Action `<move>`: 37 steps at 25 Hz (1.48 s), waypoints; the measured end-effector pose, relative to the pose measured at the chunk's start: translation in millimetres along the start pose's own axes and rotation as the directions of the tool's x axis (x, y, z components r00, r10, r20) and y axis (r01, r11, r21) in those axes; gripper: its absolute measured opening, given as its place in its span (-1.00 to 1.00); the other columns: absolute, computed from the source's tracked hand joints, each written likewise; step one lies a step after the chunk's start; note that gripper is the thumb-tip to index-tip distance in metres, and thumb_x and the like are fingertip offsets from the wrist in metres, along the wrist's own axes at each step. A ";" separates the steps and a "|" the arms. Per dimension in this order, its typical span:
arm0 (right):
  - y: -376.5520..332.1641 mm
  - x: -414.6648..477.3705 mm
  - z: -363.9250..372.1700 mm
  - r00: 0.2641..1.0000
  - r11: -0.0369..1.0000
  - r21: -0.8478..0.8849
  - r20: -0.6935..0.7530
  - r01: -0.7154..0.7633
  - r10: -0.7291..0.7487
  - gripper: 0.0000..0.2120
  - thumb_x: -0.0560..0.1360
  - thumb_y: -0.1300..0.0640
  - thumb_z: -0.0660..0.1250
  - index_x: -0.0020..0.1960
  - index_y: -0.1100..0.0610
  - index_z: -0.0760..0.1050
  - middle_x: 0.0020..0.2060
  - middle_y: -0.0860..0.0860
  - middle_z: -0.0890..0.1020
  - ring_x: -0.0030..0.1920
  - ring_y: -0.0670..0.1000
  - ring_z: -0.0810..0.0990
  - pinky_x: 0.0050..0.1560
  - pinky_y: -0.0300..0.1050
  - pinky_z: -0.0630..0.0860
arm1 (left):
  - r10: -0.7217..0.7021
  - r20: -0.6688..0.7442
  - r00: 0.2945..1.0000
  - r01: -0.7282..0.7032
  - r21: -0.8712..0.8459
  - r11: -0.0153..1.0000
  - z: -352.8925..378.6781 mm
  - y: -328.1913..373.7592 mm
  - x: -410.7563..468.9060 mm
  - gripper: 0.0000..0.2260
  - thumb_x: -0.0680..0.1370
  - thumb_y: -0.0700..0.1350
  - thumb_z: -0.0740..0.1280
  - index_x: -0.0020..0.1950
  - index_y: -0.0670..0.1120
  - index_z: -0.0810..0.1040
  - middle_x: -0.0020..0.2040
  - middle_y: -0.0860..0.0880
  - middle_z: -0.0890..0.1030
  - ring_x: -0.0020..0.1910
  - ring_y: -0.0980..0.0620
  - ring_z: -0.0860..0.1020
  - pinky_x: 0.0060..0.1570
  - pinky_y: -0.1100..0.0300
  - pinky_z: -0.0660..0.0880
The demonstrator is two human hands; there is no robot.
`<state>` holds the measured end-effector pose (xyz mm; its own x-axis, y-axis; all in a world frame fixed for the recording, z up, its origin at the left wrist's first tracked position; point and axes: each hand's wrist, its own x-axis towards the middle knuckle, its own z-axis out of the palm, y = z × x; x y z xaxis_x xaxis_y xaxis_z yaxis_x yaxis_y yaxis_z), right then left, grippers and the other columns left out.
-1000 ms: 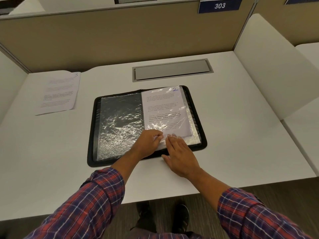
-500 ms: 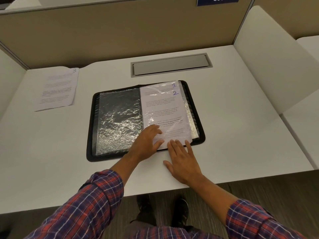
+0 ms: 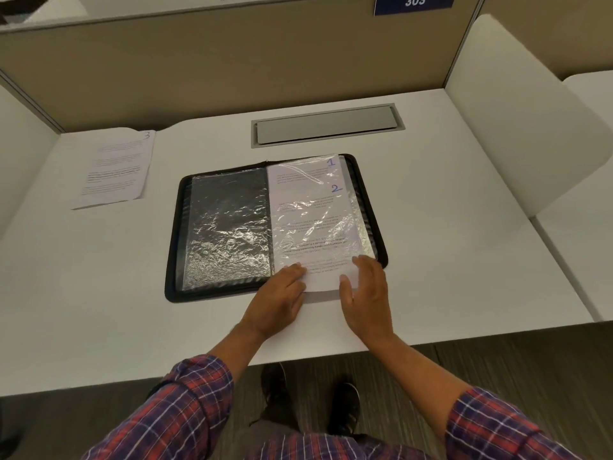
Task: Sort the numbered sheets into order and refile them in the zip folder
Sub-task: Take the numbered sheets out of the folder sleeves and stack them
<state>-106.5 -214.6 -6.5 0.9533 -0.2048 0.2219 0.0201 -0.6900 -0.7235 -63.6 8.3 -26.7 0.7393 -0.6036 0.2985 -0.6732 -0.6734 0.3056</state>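
The black zip folder (image 3: pixel 174 260) lies open on the desk, with crinkled clear sleeves inside. Sheet 2 (image 3: pixel 315 227) lies on its right half under a sleeve, and its near end sticks out past the folder's front edge. Behind it, the top of sheet 1 (image 3: pixel 303 172) shows. My left hand (image 3: pixel 280 295) grips sheet 2's near left corner. My right hand (image 3: pixel 366 293) holds the near right corner, thumb on the paper. Sheet 3 (image 3: pixel 116 167) lies flat at the desk's far left.
A grey cable hatch (image 3: pixel 326 126) is set into the desk behind the folder. White side dividers (image 3: pixel 517 127) and a beige back panel (image 3: pixel 232 68) wall in the desk. The desk's front edge runs just under my forearms.
Sheet 2 has slid toward me, uncovering the top of sheet 1 behind it. My right hand moved from the desk in front of the folder onto the sheet's right corner.
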 end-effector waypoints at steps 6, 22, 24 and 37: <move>1.3 31.4 -16.0 0.918 0.908 0.145 0.120 -0.393 0.378 -0.67 0.64 0.18 0.35 0.37 0.18 0.40 0.19 0.11 0.57 0.12 0.03 0.55 0.06 -0.14 0.48 | 0.007 -0.009 1.000 -0.007 0.008 1.000 7.1 22.9 -26.8 -0.88 0.63 -0.24 0.38 0.13 -0.24 0.65 0.37 -0.23 0.58 0.43 -0.14 0.50 0.57 -0.07 0.28; 9.4 37.8 -17.0 0.721 0.672 0.268 0.334 -0.690 0.607 -0.90 0.54 0.17 0.52 -0.09 0.05 0.62 -0.06 0.06 0.73 -0.06 0.11 0.73 0.06 0.13 0.70 | 0.012 0.107 0.994 0.010 -0.207 0.978 -18.0 58.8 -89.2 -0.72 0.69 0.09 0.31 0.15 -0.09 0.65 0.43 -0.10 0.56 0.48 0.04 0.45 0.52 0.08 0.36; 4.8 26.8 -16.7 0.717 0.665 0.275 0.338 -0.695 0.610 -0.94 0.55 0.19 0.50 -0.05 0.06 0.64 -0.03 0.07 0.73 -0.04 0.11 0.73 0.07 0.15 0.70 | -0.274 0.065 0.960 0.279 -0.351 0.894 -26.4 56.6 -89.1 -0.66 0.68 0.14 0.30 0.30 -0.07 0.60 0.42 -0.03 0.56 0.45 0.08 0.47 0.48 0.11 0.39; -39.0 -62.5 -28.4 0.638 0.519 0.372 0.399 -0.769 0.659 -0.92 0.61 0.29 0.39 0.07 0.18 0.65 0.00 0.09 0.75 -0.02 0.15 0.75 -0.13 0.02 0.68 | -0.784 0.538 0.311 0.637 -0.730 -0.248 -70.5 51.4 -67.3 -0.50 0.56 -0.14 0.50 0.47 -0.10 0.46 0.17 -0.12 0.67 0.03 -0.09 0.71 0.09 -0.12 0.68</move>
<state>-175.4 -194.6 26.5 0.7413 -0.3088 -0.5959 -0.6108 0.0576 -0.7897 -149.1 44.5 32.7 0.7661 0.1106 -0.6331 0.6261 0.0943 0.7740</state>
